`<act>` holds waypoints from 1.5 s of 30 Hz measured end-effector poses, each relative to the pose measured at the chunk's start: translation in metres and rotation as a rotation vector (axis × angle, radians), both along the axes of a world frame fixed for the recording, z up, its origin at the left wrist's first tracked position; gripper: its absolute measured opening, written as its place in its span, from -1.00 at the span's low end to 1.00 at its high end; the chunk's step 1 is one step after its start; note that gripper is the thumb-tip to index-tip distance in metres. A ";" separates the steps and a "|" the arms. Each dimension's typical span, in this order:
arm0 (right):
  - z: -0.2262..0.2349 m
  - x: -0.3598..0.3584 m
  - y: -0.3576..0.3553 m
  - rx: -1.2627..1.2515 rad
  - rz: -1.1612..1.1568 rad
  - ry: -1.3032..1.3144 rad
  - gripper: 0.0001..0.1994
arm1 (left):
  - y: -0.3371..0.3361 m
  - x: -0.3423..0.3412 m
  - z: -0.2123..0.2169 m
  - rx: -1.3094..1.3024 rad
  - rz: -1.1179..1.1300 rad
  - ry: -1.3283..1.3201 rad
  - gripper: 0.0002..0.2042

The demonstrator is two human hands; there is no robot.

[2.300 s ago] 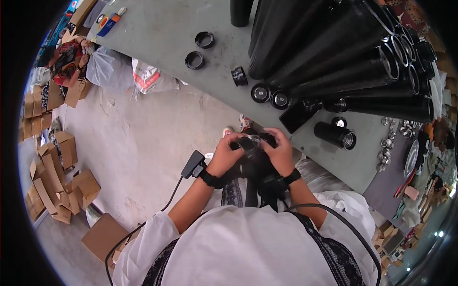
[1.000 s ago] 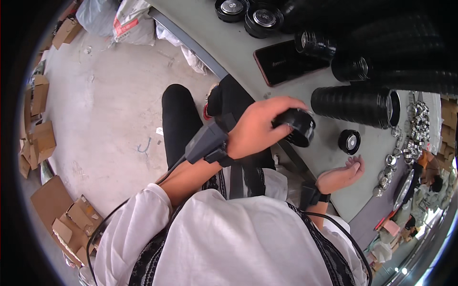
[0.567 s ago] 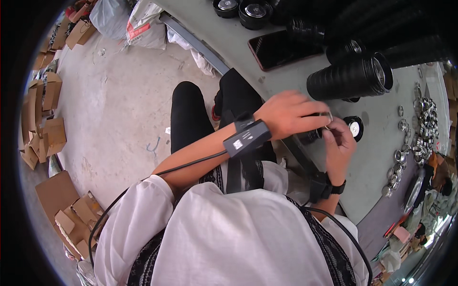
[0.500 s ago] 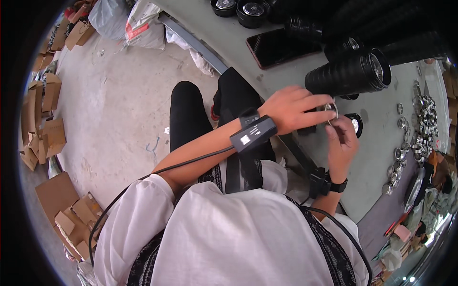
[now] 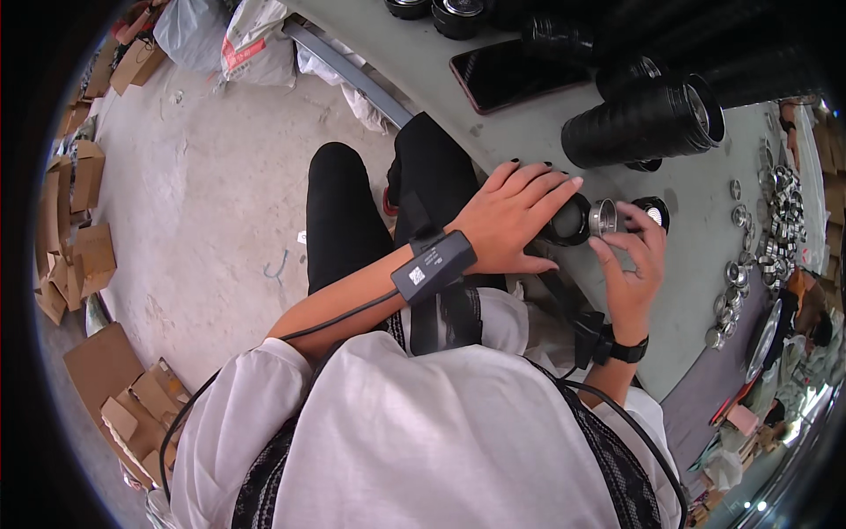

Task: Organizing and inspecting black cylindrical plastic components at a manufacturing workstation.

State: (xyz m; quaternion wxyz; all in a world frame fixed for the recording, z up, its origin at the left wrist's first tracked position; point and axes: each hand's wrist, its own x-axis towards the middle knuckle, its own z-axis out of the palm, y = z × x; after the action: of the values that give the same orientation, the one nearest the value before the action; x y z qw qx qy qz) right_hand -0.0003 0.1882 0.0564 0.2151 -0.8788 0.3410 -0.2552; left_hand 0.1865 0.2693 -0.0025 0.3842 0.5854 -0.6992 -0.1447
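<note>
Head: pinching silver ring [image 5: 606,217] in right hand [image 5: 635,266], with left hand [image 5: 505,218] empty; maybe fitting nine-o'clock black cap [image 5: 582,220]; needs straight aim.

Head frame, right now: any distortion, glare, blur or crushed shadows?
Head view: black fisheye border; piled black tubes at upper right sink into shadow, outlines hard to separate; nearer ribbed tube keeps its highlights; small bright lights glare at lower right; silver ring catches highlights and reads clearly at the right hand, whose fingers look slightly soft.
</note>
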 end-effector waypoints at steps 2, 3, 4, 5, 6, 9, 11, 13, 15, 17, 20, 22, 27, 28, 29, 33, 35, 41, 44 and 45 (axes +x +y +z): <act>0.007 0.006 -0.001 0.007 0.094 0.080 -0.84 | 0.001 -0.002 -0.005 -0.012 0.022 0.042 -0.21; 0.010 0.009 -0.001 0.013 0.181 0.157 -0.84 | -0.001 -0.002 -0.010 -0.019 0.043 0.090 -0.22; 0.010 0.011 -0.001 0.013 0.185 0.166 -0.84 | -0.002 -0.002 -0.014 -0.025 0.065 0.138 -0.24; 0.009 0.013 -0.001 0.071 0.209 0.228 -0.83 | -0.004 -0.001 -0.016 -0.058 0.071 0.132 -0.29; 0.009 0.014 -0.001 0.131 0.232 0.290 -0.80 | -0.005 -0.002 -0.017 -0.061 0.073 0.143 -0.29; 0.012 0.017 0.010 0.046 0.194 0.403 -0.69 | -0.006 -0.002 -0.019 -0.091 0.087 0.168 -0.34; 0.021 0.026 0.018 0.144 0.150 0.447 -0.66 | -0.006 -0.003 -0.023 -0.143 0.099 0.174 -0.34; 0.026 0.033 0.025 0.239 0.104 0.490 -0.62 | -0.007 -0.002 -0.026 -0.157 0.109 0.178 -0.34; 0.029 0.040 0.029 0.084 0.118 0.595 -0.59 | -0.007 -0.001 -0.027 -0.177 0.127 0.179 -0.35; 0.030 0.044 0.029 0.059 0.113 0.630 -0.59 | -0.009 -0.001 -0.026 -0.182 0.110 0.196 -0.35; 0.030 0.049 0.028 -0.025 0.098 0.647 -0.59 | -0.014 -0.003 -0.028 -0.188 0.086 0.182 -0.35; 0.031 0.055 0.031 0.116 0.008 0.730 -0.60 | -0.010 0.000 -0.029 -0.216 0.114 0.175 -0.34; 0.027 0.060 0.035 0.065 -0.010 0.737 -0.64 | -0.008 0.002 -0.031 -0.194 0.078 0.197 -0.33; 0.027 0.060 0.034 0.055 0.015 0.739 -0.66 | -0.006 0.001 -0.032 -0.223 0.105 0.201 -0.33; 0.026 0.061 0.034 0.068 0.021 0.732 -0.67 | -0.006 0.000 -0.033 -0.208 0.087 0.188 -0.33; 0.036 0.067 0.035 0.146 -0.040 0.747 -0.54 | -0.009 -0.004 -0.035 -0.161 0.079 0.210 -0.33; 0.039 0.072 0.037 0.129 -0.088 0.804 -0.53 | -0.010 -0.005 -0.037 -0.186 0.106 0.199 -0.33; 0.028 0.082 0.025 0.129 -0.104 0.916 -0.53 | -0.015 -0.001 -0.043 -0.257 0.152 0.134 -0.40; 0.028 0.085 0.021 0.196 -0.097 0.925 -0.53 | -0.014 -0.001 -0.047 -0.257 0.157 0.153 -0.38; 0.015 0.075 0.012 0.277 -0.037 0.695 -0.72 | -0.012 0.001 -0.045 -0.259 0.158 0.155 -0.38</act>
State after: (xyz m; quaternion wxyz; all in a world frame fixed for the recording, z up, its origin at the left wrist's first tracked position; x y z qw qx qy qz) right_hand 0.0747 0.1998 0.0711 0.1988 -0.8692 0.4408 0.1031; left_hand 0.1879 0.2572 -0.0474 0.5192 0.5713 -0.6321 -0.0674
